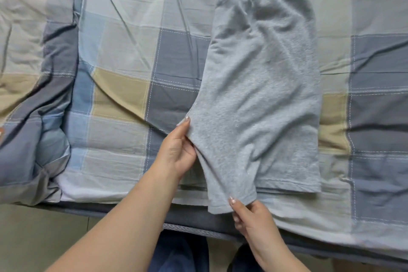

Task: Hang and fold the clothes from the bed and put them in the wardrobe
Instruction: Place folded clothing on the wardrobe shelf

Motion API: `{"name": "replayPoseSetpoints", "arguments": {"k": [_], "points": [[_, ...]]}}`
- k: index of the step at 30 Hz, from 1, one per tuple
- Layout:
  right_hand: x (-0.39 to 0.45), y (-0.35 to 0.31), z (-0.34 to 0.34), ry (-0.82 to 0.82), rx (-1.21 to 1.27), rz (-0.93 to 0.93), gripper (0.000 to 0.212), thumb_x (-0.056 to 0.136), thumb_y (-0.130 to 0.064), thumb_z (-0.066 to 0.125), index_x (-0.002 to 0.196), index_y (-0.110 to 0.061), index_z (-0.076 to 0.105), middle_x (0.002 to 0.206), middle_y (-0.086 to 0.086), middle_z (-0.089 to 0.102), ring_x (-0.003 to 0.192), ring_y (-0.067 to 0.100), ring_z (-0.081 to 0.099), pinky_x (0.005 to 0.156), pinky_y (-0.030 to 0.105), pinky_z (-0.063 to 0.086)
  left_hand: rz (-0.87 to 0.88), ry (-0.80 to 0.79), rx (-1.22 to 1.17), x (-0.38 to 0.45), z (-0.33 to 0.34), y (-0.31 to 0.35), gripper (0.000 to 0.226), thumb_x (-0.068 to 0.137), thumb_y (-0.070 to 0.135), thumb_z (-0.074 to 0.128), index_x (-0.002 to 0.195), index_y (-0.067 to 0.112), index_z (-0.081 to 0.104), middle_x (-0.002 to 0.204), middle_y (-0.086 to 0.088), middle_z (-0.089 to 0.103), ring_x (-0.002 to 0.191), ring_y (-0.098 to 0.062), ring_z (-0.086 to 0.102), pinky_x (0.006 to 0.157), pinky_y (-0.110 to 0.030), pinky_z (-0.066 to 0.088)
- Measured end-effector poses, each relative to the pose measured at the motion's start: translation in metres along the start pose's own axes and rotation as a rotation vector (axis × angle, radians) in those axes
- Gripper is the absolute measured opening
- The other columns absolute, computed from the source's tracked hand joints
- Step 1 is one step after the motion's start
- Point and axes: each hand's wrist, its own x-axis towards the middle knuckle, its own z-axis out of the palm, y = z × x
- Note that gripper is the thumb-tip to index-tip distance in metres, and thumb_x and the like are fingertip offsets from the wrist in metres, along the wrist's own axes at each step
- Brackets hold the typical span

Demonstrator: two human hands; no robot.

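Grey sweat shorts [262, 86] lay mid-fold on the bed [123, 55], left hand [178, 150] pinching the side edge, right hand [249, 216] pinching the hem, probably folding upward toward the waistband next.

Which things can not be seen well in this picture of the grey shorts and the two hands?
- Head view: the left hand's fingers, apart from the thumb, are hidden under the grey shorts.
- Head view: the right hand's fingertips are hidden behind the shorts' hem.
- Head view: the quilt is cut off by the left edge, so its brown print is unreadable.
- Head view: the wardrobe is not in view.
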Motion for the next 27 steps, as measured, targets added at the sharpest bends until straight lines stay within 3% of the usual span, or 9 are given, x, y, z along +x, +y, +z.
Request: {"name": "replayPoseSetpoints", "arguments": {"k": [2, 4, 6, 9, 14, 17, 20, 23, 27], "points": [[0.002, 0.002, 0.004, -0.034, -0.195, 0.01, 0.021, 0.081, -0.028, 0.071, 0.083, -0.009, 0.064, 0.051, -0.003, 0.055, 0.045, 0.007, 0.043, 0.046, 0.019, 0.035, 0.037, 0.1, 0.058, 0.006, -0.007, 0.003, 0.014, 0.095, 0.003, 0.049, 0.101, 0.006, 0.061, 0.089, -0.009, 0.073, 0.081, -0.016, 0.071, 0.083, -0.03, 0.057], [0.002, 0.005, 0.011, -0.079, -0.295, 0.0, 0.02, 0.088, -0.026, 0.064, 0.077, -0.011, 0.066, 0.052, -0.003, 0.056, 0.047, 0.007, 0.044, 0.049, 0.018, 0.035, 0.076, 0.164, 0.058, 0.009, -0.012, 0.009, 0.011, 0.097, 0.007, 0.05, 0.095, 0.009, 0.061, 0.08, -0.004, 0.074, 0.073, -0.013, 0.072, 0.072, -0.028, 0.06], [0.001, 0.005, 0.02, -0.089, -0.309, -0.023, 0.025, 0.09, -0.028, 0.062, 0.069, -0.013, 0.063, 0.053, -0.004, 0.056, 0.05, 0.009, 0.043, 0.051, 0.017, 0.035, 0.029, 0.147, 0.16, 0.003, -0.019, 0.011, 0.016, 0.098, 0.025, 0.051, 0.096, 0.012, 0.06, 0.08, 0.0, 0.075, 0.077, -0.013, 0.072, 0.078, -0.034, 0.059], [0.003, 0.001, 0.031, -0.11, -0.311, -0.014, 0.021, 0.092, -0.029, 0.058, 0.076, -0.018, 0.064, 0.059, -0.005, 0.059, 0.051, 0.007, 0.045, 0.054, 0.018, 0.038, -0.162, 0.063, 0.611, -0.013, -0.031, 0.001, 0.042, 0.091, 0.053, 0.049, 0.111, 0.018, 0.062, 0.103, 0.0, 0.073, 0.095, -0.015, 0.07, 0.087, -0.04, 0.054], [0.004, 0.004, 0.013, -0.168, -0.577, 0.01, 0.015, 0.094, -0.033, 0.054, 0.095, -0.024, 0.065, 0.091, -0.008, 0.071, 0.052, -0.003, 0.054, 0.056, 0.013, 0.04, 0.026, 0.152, 0.969, -0.023, -0.04, -0.017, 0.029, 0.086, 0.033, 0.068, 0.108, 0.015, 0.065, 0.111, -0.007, 0.07, 0.108, -0.023, 0.065, 0.094, -0.044, 0.053], [0.001, 0.002, -0.022, -0.099, -0.637, -0.071, 0.012, 0.094, -0.026, 0.057, 0.086, -0.024, 0.066, 0.08, -0.006, 0.072, 0.043, -0.001, 0.049, 0.052, 0.013, 0.04, 0.139, 0.111, 1.032, -0.018, -0.029, -0.021, 0.019, 0.086, 0.031, 0.069, 0.101, 0.018, 0.068, 0.099, 0.0, 0.073, 0.098, -0.021, 0.067, 0.087, -0.043, 0.053], [-0.003, -0.014, -0.056, 0.07, -0.578, -0.221, 0.015, 0.092, -0.014, 0.059, 0.084, -0.025, 0.066, 0.068, -0.007, 0.069, 0.049, -0.002, 0.052, 0.054, 0.01, 0.04, 0.262, 0.164, 0.926, -0.003, -0.016, -0.016, 0.011, 0.091, 0.024, 0.062, 0.084, 0.016, 0.063, 0.071, 0.004, 0.062, 0.068, -0.018, 0.056, 0.067, -0.035, 0.044], [-0.002, -0.035, -0.086, 0.324, -0.595, -0.445, 0.017, 0.091, -0.012, 0.059, 0.088, -0.028, 0.063, 0.088, -0.007, 0.065, 0.078, -0.005, 0.058, 0.07, 0.009, 0.041, 0.374, 0.357, 0.834, 0.019, -0.02, -0.004, 0.008, 0.087, 0.032, 0.059, 0.087, 0.024, 0.057, 0.078, 0.002, 0.06, 0.075, -0.02, 0.053, 0.07, -0.035, 0.043], [0.015, -0.054, -0.112, 0.512, -0.573, -0.445, 0.028, 0.092, -0.02, 0.058, 0.12, -0.02, 0.055, 0.111, -0.002, 0.053, 0.099, 0.013, 0.052, 0.085, 0.028, 0.039, 0.243, 0.305, 1.0, 0.011, -0.033, -0.005, 0.025, 0.09, 0.042, 0.061, 0.099, 0.02, 0.058, 0.091, 0.002, 0.063, 0.071, -0.013, 0.054, 0.065, -0.029, 0.045]]}}
